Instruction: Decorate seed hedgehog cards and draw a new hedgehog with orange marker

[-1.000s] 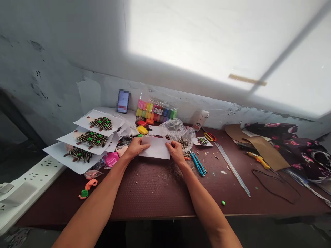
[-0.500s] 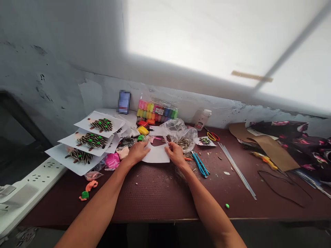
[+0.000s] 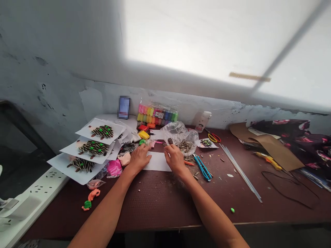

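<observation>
A blank sheet of white paper (image 3: 157, 162) lies flat on the table in front of me. My left hand (image 3: 141, 156) rests over its left edge, thumb and fingers apart. Over the right edge is my right hand (image 3: 175, 157), its fingers bent downward and the thumb a little apart. Just beyond the right hand sits a clear plastic bag (image 3: 178, 131) with striped sunflower seeds (image 3: 184, 146). Small lumps of green clay (image 3: 142, 142) and pale clay (image 3: 124, 158) lie near the left hand.
Sheets with seed hedgehogs (image 3: 94, 147) are stacked at left beside a power strip (image 3: 38, 193). Packed coloured clay (image 3: 157, 115), a phone (image 3: 124, 107) and a white bottle (image 3: 203, 121) stand behind. At right lie blue cutters (image 3: 203, 167), scissors (image 3: 214, 137), glue sticks (image 3: 240, 172) and a glue gun (image 3: 270, 161).
The white paper has gone from slightly raised between both hands to flat on the table. My fingers have loosened at its edges. The view has tilted up slightly.
</observation>
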A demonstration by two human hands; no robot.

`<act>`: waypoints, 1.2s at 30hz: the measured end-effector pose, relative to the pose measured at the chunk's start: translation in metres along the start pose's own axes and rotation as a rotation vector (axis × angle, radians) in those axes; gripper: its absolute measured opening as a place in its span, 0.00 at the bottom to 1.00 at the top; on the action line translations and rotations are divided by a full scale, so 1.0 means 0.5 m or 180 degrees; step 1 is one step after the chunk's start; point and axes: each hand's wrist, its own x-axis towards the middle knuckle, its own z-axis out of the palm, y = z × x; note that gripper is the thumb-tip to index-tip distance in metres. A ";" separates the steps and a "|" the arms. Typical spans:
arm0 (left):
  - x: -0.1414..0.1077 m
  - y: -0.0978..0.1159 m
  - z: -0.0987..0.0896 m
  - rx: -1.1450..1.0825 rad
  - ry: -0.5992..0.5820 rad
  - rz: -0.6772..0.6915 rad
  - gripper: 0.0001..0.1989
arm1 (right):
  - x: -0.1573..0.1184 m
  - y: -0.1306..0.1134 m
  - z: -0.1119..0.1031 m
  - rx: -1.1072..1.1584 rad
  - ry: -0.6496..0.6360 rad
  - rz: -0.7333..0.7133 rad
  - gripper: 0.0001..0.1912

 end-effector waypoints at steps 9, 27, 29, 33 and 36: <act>0.001 0.013 -0.009 0.0038 -0.0152 -0.0066 0.15 | 0.141 -0.067 0.050 -0.0070 -0.0238 -0.0538 0.14; 0.018 0.011 -0.005 0.0051 -0.0310 -0.0365 0.13 | 0.266 -0.111 0.105 -0.0658 -0.0995 -0.0522 0.18; 0.019 0.011 -0.005 0.0051 -0.0312 -0.0386 0.13 | 0.269 -0.112 0.106 -0.0580 -0.0994 -0.0535 0.18; 0.019 0.013 -0.005 0.0052 -0.0312 -0.0466 0.13 | 0.287 -0.129 0.120 -0.0422 -0.1016 -0.0588 0.18; 0.018 0.014 -0.005 0.0075 -0.0295 -0.0477 0.13 | 0.300 -0.145 0.133 -0.0312 -0.1054 -0.0630 0.19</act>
